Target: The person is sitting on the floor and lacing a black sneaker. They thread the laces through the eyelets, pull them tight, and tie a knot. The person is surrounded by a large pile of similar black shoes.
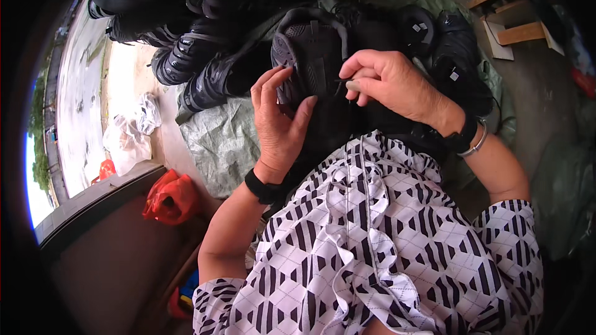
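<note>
A black shoe (315,43) with mesh panels and a small pull loop lies in front of me, over my dark lap. My left hand (276,111) is at its near left side, fingertips on its edge and the thumb toward the middle, gripping it. To the right, my right hand (388,84) is closed in a pinch beside the shoe's right edge. From between its thumb and fingers a thin dark strand (341,80) sticks out; whether it is a lace or a slim tool cannot be made out. The shoe's near end blends into dark shadow.
Several black shoes (186,56) are heaped at the far left, and more black shoes (450,56) lie at the right. Greenish plastic sheeting (217,142) spreads beneath. A red plastic bag (172,197) and a whitish bag (127,142) are at the left. A wooden stand (518,31) is far right.
</note>
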`<state>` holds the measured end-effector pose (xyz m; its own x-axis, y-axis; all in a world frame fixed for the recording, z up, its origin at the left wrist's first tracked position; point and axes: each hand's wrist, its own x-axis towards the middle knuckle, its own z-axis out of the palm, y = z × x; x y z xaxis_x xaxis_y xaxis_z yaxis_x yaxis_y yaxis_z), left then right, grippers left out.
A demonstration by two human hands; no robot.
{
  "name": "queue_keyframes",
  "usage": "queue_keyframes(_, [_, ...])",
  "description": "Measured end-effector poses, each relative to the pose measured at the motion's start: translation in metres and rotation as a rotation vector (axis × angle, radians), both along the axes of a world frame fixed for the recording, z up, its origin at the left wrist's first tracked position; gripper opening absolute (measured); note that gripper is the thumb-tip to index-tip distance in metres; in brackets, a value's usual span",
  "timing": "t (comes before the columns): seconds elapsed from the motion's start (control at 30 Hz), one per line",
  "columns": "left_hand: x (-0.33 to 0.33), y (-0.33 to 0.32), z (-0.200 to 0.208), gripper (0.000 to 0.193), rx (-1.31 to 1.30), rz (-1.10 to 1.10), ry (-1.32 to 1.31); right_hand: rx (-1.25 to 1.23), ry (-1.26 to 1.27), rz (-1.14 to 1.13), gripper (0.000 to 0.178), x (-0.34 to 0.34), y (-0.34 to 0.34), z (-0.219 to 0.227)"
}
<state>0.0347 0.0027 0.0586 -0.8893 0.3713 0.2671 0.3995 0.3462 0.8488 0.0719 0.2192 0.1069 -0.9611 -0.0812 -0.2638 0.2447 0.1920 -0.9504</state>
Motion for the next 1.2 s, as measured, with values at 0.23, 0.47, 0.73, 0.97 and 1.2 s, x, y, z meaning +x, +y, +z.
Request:
queue_keyframes(0.23, [-0.013, 0.003, -0.006, 0.048, -0.105, 0.021, 0.085, 0.293, 0.282, -0.045, 0.006, 0.012, -0.012, -0.019])
queue_keyframes(0.47, [-0.015, 0.001, -0.014, 0.052, -0.061, 0.015, 0.026, 0.399, 0.301, 0.009, 0.006, 0.003, -0.02, -0.026])
queue_keyframes(0.73, [-0.012, 0.007, -0.018, 0.054, -0.095, 0.016, 0.05, 0.252, 0.086, 0.03, 0.003, 0.002, -0.014, -0.024])
queue_keyframes(0.97, [-0.012, 0.007, -0.023, 0.054, -0.078, 0.011, 0.076, 0.304, 0.196, -0.062, 0.005, 0.005, -0.024, -0.03])
queue_keyframes(1.2, [-0.011, -0.002, -0.028, 0.054, -0.061, -0.033, 0.101, -0.072, -0.218, -0.064, 0.008, -0.001, -0.025, -0.025])
